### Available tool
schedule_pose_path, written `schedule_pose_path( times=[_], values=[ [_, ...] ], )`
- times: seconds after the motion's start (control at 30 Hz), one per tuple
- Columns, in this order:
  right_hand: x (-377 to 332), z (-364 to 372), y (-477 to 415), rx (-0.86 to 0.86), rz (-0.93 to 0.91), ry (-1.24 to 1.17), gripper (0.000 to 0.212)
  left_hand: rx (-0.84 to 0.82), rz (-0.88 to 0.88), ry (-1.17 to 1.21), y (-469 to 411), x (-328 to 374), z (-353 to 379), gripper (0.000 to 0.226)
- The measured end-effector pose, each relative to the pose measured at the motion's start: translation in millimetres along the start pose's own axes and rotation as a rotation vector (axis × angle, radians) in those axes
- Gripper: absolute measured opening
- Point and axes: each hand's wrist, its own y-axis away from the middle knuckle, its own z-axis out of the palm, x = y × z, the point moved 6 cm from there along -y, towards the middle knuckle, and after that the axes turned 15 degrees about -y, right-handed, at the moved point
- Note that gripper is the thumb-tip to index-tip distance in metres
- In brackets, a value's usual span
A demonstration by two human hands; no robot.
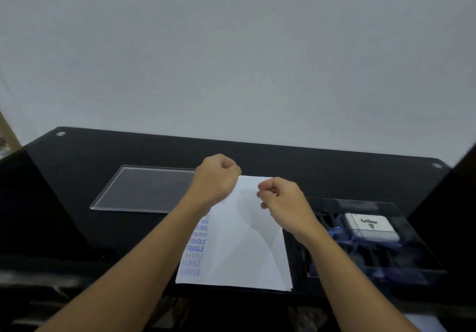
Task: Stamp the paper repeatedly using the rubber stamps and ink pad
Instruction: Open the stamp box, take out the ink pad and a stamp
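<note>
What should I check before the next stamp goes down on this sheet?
1. Blank room on the paper: ok, blue prints fill only its left column.
2. Ink pad open: not ok, its white lid looks shut.
3. Ink pad within reach: ok, it sits in the tray right of the paper.
4. Stamp in hand: cannot tell. The right hand has pinched fingers, the left hand is curled, and no stamp shows.
5. Paper lying flat: cannot tell, both hands cover its far edge.
</note>
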Motion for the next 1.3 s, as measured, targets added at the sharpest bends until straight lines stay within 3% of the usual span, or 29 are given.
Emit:
schedule_pose_path(
  times=[0.27,0.5,0.8,0.97,1.3],
  values=[
    [17,-134,29,0.247,0.082,0.016,0.013,-0.232,0.084,0.111,24,88,100,0.022],
    [32,-205,42,0.381,0.168,0.093,0.013,-0.343,0.175,-0.049,39,140,166,0.011],
    [60,-220,24,0.325,0.353,0.273,0.021,-0.388,0.326,-0.376,28,153,222,0.028],
    [64,-217,9,0.271,0.445,0.42,0.019,-0.453,0.363,-0.684,26,146,249,0.042],
    [79,-203,-7,0.289,0.542,0.572,0.017,-0.438,0.371,-0.709,20,136,259,0.04]
  ],
)
